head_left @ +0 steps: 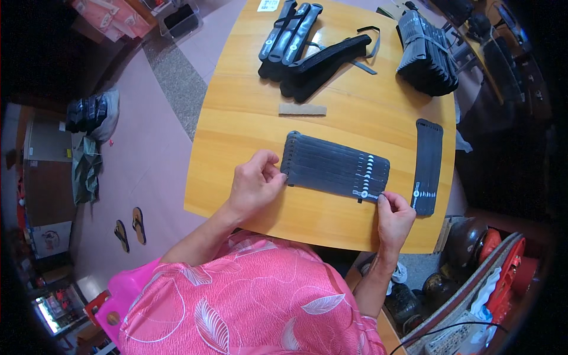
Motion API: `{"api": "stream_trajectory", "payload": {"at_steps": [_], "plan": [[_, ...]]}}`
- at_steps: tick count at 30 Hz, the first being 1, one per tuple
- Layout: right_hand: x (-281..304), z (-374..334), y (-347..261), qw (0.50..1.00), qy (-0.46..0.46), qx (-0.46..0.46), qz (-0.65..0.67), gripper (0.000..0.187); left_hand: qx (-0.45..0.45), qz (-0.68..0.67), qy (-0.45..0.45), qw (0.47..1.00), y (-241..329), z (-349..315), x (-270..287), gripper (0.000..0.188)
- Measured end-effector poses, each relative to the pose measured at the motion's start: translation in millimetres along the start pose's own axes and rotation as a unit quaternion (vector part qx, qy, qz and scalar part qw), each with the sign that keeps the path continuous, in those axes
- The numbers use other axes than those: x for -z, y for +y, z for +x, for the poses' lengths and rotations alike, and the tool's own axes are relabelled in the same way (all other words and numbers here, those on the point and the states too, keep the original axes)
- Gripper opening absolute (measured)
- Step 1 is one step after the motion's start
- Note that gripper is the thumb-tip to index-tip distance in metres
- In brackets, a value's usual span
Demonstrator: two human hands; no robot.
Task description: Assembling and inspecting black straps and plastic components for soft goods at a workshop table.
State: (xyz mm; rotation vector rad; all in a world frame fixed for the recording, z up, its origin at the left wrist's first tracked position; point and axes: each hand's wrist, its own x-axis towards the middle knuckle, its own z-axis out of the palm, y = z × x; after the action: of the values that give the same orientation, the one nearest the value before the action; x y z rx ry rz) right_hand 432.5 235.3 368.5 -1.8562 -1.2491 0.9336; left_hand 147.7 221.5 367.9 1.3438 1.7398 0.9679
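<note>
A fanned row of flat black straps lies on the table in front of me, overlapping one another, with white marks near the right end. My left hand is closed, thumb and fingertips pinched at the row's near left corner. At the near right corner, my right hand pinches the end of the nearest strap between thumb and finger. Right of that hand lies a second, narrower stack of the same straps, pointing away from me.
Tied bundles of black straps and a loose bundle lie at the table's far side. A thick banded bundle sits far right. A brown cardboard strip rests midway on the wooden table. Sandals are on the floor.
</note>
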Motion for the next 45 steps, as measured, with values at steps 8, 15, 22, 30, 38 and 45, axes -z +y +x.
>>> {"api": "stream_trajectory", "payload": {"at_steps": [8, 15, 22, 30, 38, 45], "plan": [[-4.6, 0.9, 2.9, 0.999, 0.036, 0.02, 0.005, 0.013, 0.001, 0.0, -0.005, 1.0, -3.7, 0.8, -1.9, 0.027], [-5.8, 0.2, -1.2, 0.999, 0.039, 0.018, -0.032, 0.013, 0.005, 0.0, -0.007, 1.0, -3.2, 1.2, -1.9, 0.024], [-6.8, -0.3, -2.3, 0.997, 0.053, 0.035, -0.047, 0.012, 0.009, -0.004, -0.008, 1.0, -2.5, 1.9, -1.9, 0.024], [-14.1, 0.0, -5.5, 0.991, 0.072, 0.075, -0.083, 0.008, 0.0, 0.021, 0.001, 1.0, -1.3, 3.3, 1.0, 0.024], [-10.0, -0.9, -6.3, 0.989, 0.071, 0.07, -0.11, 0.013, -0.12, 0.166, 0.054, 0.977, 5.2, 2.2, 6.7, 0.042], [-10.6, -2.7, -16.0, 0.985, 0.073, 0.054, -0.15, 0.02, -0.077, 0.229, 0.071, 0.968, 4.3, -2.4, 13.5, 0.057]]}}
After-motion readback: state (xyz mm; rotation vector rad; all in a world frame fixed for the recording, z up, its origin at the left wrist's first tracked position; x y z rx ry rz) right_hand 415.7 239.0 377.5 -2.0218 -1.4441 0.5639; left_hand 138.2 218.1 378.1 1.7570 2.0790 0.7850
